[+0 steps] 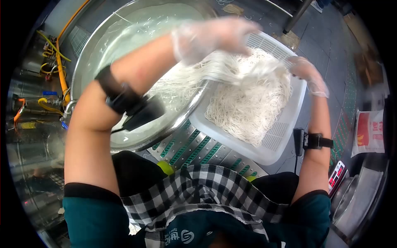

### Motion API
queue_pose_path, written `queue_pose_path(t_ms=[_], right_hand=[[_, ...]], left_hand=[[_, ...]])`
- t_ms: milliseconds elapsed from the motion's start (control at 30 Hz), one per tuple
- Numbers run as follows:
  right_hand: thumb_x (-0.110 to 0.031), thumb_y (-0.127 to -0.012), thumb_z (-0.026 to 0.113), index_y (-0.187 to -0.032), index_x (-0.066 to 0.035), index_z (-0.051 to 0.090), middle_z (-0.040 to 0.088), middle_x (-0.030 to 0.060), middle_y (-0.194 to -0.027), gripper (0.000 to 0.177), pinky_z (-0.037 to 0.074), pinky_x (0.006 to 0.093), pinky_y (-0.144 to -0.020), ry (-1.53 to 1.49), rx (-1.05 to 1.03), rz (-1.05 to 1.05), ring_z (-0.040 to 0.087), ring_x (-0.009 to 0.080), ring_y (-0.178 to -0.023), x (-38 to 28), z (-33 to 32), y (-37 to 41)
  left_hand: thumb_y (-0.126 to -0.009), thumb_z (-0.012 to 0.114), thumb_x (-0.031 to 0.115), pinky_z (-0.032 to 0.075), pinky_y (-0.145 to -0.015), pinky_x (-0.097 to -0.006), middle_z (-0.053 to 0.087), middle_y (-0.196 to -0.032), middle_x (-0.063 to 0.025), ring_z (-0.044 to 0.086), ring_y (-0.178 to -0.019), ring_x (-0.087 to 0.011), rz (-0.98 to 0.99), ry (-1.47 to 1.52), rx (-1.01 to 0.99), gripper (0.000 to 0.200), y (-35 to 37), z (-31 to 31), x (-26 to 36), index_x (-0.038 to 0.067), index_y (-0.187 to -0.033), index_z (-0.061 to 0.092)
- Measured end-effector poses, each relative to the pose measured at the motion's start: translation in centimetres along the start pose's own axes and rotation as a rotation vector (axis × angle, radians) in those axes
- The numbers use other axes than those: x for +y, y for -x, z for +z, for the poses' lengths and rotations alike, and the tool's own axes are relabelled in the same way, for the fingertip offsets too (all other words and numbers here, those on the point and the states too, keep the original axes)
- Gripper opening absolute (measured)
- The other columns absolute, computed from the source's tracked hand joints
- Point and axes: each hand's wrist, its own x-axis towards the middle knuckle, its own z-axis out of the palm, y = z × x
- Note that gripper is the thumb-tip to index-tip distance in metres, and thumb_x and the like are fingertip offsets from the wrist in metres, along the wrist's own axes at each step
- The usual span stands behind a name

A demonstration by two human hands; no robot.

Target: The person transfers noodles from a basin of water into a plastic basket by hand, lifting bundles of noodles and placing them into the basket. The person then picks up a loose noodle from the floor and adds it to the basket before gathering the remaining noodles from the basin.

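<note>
A band of long white noodles (pixel 219 66) stretches from the metal basin of water (pixel 173 130) over its rim into a white plastic basket (pixel 248 151). A thick heap of the same noodles (pixel 244 107) lies in the basket. My left hand (pixel 219 37), in a clear glove, is above the noodle band near the basket's far side; motion smears its fingers. At the basket's right rim is my right hand (pixel 308 72), also gloved, its fingertips beside the heap. Blur hides whether those fingers grip the noodles or the rim.
A metal step with green slots (pixel 194 149) lies below the basin and basket. Hoses and pipes (pixel 58 62) run along the left. At right stand a white and red sack (pixel 369 132) and a device with a red display (pixel 337 175). Loose noodles lie on the floor beyond.
</note>
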Motion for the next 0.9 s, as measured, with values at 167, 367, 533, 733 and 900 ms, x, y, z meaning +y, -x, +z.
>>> queue_pose_path(t_ms=[167,367,533,733,900], right_hand=[[-0.049,-0.08,0.052,-0.124,-0.004,0.044,0.059,0.0074,-0.093,0.064,0.042,0.0239,-0.064,-0.95,-0.113,-0.316,0.053,0.0109,-0.066,-6.9,8.4,-2.6],[-0.046,-0.082,0.05,-0.123,-0.001,0.042,0.054,0.0104,-0.107,0.062,0.044,0.0279,-0.074,-1.106,-0.649,-0.256,0.053,0.0138,-0.081,-11.6,12.6,0.3],[-0.021,-0.072,0.059,-0.103,0.002,0.054,0.056,0.0023,-0.073,0.039,0.041,0.0209,-0.054,-0.756,-0.771,-0.353,0.053,0.0106,-0.06,-14.3,9.2,7.3],[-0.008,-0.064,0.056,-0.101,0.003,0.056,0.062,0.0087,-0.083,0.039,0.049,0.0206,-0.057,-0.868,-0.605,-0.333,0.06,0.0124,-0.068,-12.8,6.1,7.2],[-0.01,-0.059,0.055,-0.093,0.004,0.059,0.061,0.0065,-0.073,0.037,0.047,0.0211,-0.055,-0.789,-0.358,-0.494,0.056,0.0104,-0.059,-14.5,-3.8,9.6]], left_hand=[[-0.065,0.073,0.027,0.027,-0.103,-0.0361,0.023,-0.137,-0.0204,0.03,-0.124,-0.0324,-0.348,0.037,-0.202,0.091,8.5,8.0,-3.2,0.003,-0.135,0.02],[-0.06,0.073,0.041,0.035,-0.095,-0.0397,0.033,-0.129,-0.0226,0.038,-0.115,-0.038,-0.274,-0.065,0.279,0.096,9.0,12.8,-6.2,0.0,-0.131,0.024],[-0.062,0.07,0.045,0.025,-0.102,-0.0436,0.031,-0.135,-0.0139,0.029,-0.124,-0.0366,-0.02,-0.087,0.142,0.081,8.5,13.0,-6.7,0.013,-0.128,0.038],[-0.076,0.058,0.018,0.04,-0.089,-0.0367,0.063,-0.085,-0.0074,0.058,-0.084,-0.0241,-0.146,0.157,0.197,0.014,7.7,12.7,-5.1,0.016,-0.09,0.06],[-0.074,0.057,0.013,0.047,-0.07,-0.0301,0.063,-0.082,-0.0087,0.06,-0.078,-0.0246,-0.52,0.06,0.547,0.017,8.7,6.9,-10.1,0.017,-0.09,0.063]])
